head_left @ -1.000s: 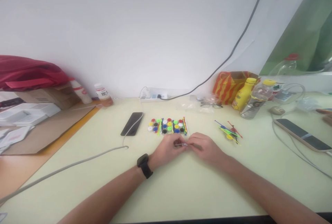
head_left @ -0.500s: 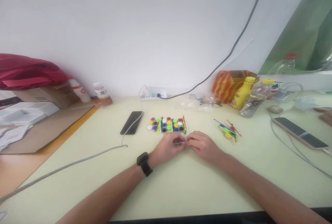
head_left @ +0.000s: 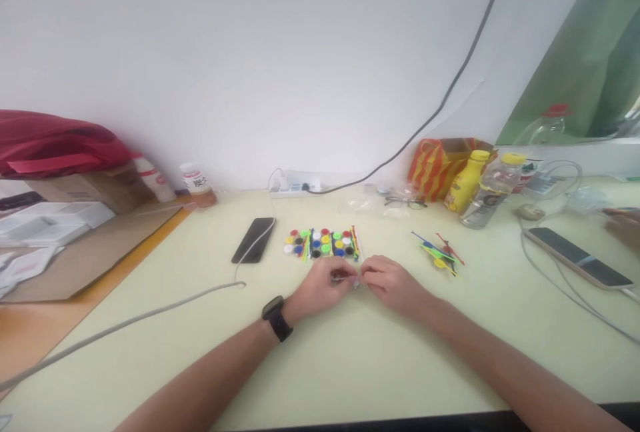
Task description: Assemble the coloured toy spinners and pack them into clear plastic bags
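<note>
A small, pale, slender piece (head_left: 356, 283) of unclear material sits between the 2 bare hands, its long axis seemingly running left to right, in line with both sets of fingertips. The left hand (head_left: 323, 283) is nearer, its grip pinched on the piece by thumb and finger; the right hand (head_left: 393, 280) meets its right end, fingers bunched, their grip hidden, so I cannot tell whether they hold it. The flat multicoloured rows of round plastic discs (head_left: 326, 248) lie just beyond on the pale green table (head_left: 320, 365).

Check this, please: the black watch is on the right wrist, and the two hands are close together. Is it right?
Wrong side: the head view shows the black watch on the left wrist. The left hand and right hand are close together, as you say.
</note>
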Demonstrator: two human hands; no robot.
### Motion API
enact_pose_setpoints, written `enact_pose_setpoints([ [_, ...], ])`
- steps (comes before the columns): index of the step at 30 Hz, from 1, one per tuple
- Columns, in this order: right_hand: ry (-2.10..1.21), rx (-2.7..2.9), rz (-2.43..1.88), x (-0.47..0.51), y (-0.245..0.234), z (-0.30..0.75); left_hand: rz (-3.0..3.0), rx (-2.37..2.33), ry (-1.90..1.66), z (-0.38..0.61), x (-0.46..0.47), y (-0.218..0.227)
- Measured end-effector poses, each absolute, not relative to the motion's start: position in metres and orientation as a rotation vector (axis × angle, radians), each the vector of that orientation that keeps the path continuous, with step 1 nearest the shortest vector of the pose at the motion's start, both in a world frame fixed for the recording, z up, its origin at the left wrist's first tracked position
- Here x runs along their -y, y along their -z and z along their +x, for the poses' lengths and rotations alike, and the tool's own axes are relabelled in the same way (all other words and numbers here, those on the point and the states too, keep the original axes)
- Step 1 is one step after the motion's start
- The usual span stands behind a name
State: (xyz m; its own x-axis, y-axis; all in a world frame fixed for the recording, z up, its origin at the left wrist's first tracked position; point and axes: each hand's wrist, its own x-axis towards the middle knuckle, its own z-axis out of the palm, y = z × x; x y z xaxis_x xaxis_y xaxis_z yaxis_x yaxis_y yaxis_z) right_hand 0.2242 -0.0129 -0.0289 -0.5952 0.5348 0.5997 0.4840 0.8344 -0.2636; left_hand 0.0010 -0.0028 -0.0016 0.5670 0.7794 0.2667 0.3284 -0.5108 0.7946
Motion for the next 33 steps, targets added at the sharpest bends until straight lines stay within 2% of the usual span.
enact_pose_setpoints([
  [6, -0.118, 2.318, -0.748, 0.013, 0.026, 0.223, 2.047, -0.876, -0.793, 0.000, 0.001, 0.000],
  [25, -0.611, 2.184, -0.933, 0.023, 0.014, 0.220, 2.102, -0.859, -0.768, 0.002, 0.001, -0.001],
  [33, -1.153, 1.919, -0.953, 0.019, 0.008, 0.226, 2.141, -0.804, -0.793, 0.001, 0.012, -0.008],
])
